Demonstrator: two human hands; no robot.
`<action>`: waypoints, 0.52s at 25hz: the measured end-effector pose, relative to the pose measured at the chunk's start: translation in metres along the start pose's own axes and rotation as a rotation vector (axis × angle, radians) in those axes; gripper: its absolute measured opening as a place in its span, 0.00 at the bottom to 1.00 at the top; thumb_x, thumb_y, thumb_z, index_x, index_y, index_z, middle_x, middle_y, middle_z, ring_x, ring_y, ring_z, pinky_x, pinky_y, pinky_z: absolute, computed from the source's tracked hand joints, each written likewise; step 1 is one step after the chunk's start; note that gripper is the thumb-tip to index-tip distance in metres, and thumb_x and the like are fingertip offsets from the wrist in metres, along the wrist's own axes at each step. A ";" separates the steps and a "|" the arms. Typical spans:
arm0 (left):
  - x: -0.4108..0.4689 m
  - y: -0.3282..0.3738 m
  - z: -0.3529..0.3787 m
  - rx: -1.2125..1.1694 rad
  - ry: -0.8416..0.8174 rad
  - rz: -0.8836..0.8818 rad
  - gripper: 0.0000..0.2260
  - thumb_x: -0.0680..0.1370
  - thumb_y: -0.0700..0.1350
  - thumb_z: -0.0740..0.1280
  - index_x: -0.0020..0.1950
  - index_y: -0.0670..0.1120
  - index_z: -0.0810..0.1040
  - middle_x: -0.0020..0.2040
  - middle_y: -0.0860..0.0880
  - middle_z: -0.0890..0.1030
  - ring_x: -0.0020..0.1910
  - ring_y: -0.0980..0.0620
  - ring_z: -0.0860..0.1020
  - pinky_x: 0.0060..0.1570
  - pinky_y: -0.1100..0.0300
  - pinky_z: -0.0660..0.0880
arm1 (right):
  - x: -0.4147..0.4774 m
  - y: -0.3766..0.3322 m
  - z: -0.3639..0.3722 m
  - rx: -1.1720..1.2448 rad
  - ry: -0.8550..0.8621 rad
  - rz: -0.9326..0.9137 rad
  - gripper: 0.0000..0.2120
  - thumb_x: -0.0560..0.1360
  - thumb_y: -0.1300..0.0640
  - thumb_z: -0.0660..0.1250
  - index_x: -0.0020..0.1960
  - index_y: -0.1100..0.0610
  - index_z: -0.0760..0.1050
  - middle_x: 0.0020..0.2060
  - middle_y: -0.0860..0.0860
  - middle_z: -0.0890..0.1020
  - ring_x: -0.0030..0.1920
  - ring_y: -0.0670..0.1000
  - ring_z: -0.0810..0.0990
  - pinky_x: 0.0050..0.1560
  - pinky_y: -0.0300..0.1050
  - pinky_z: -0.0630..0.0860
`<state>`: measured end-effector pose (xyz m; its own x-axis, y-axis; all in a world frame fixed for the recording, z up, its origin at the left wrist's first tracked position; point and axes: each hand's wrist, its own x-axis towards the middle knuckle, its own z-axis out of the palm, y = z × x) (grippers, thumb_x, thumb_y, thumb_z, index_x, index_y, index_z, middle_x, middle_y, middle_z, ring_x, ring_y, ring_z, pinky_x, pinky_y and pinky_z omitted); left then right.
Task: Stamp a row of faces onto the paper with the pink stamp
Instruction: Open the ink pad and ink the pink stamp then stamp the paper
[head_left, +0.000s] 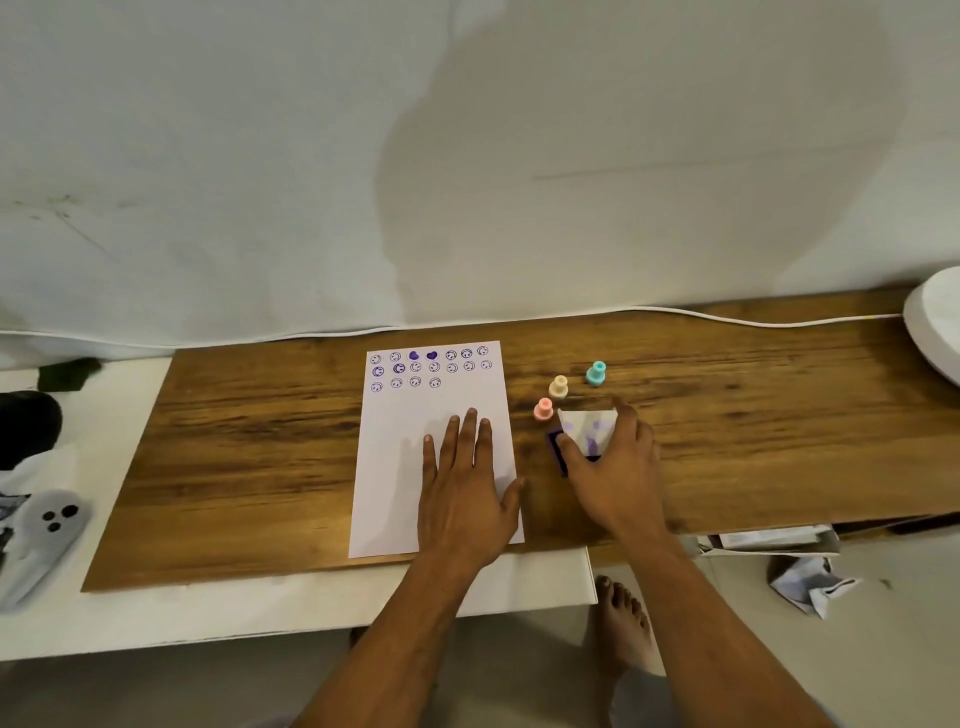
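Observation:
A white sheet of paper (410, 441) lies on the wooden board, with purple stamped faces and two hearts in rows along its far end; the third row holds several faces and stops partway. My left hand (465, 493) rests flat on the paper's near right part, fingers spread. The pink stamp (543, 409) stands upright just right of the paper, untouched. My right hand (615, 467) grips the dark purple ink pad (558, 451) and its ink-stained white lid (587, 428), thumb on the pad's left side.
A cream stamp (559, 386) and a teal stamp (596, 373) stand behind the pink one. The wooden board (260, 441) lies on a white table. A white cable (727, 318) runs along the back. A white round object (935, 322) sits at far right. Crumpled paper lies on the floor.

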<state>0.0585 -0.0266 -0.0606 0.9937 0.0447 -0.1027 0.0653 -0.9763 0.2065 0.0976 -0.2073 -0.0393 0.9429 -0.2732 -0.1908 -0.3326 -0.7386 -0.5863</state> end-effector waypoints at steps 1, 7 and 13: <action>0.000 -0.001 0.000 -0.006 0.003 -0.007 0.41 0.77 0.72 0.47 0.84 0.53 0.43 0.85 0.50 0.41 0.84 0.46 0.39 0.81 0.42 0.36 | 0.004 0.001 -0.002 0.021 0.026 0.008 0.43 0.77 0.38 0.72 0.82 0.54 0.56 0.79 0.58 0.67 0.76 0.62 0.68 0.70 0.62 0.73; -0.001 -0.007 0.000 -0.034 0.036 -0.033 0.41 0.78 0.72 0.48 0.85 0.52 0.45 0.86 0.50 0.42 0.84 0.46 0.41 0.81 0.44 0.34 | 0.044 0.020 -0.022 -0.111 0.115 0.037 0.45 0.76 0.39 0.73 0.82 0.54 0.55 0.78 0.61 0.67 0.76 0.65 0.66 0.71 0.64 0.71; 0.000 -0.012 -0.004 -0.066 0.057 -0.058 0.41 0.77 0.72 0.48 0.85 0.52 0.45 0.86 0.51 0.43 0.84 0.47 0.42 0.81 0.45 0.35 | 0.057 0.015 -0.016 -0.202 0.095 -0.072 0.40 0.77 0.38 0.71 0.82 0.49 0.58 0.80 0.59 0.64 0.79 0.64 0.62 0.74 0.69 0.65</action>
<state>0.0580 -0.0138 -0.0589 0.9916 0.1142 -0.0611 0.1264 -0.9556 0.2661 0.1460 -0.2442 -0.0466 0.9615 -0.2648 -0.0737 -0.2705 -0.8642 -0.4242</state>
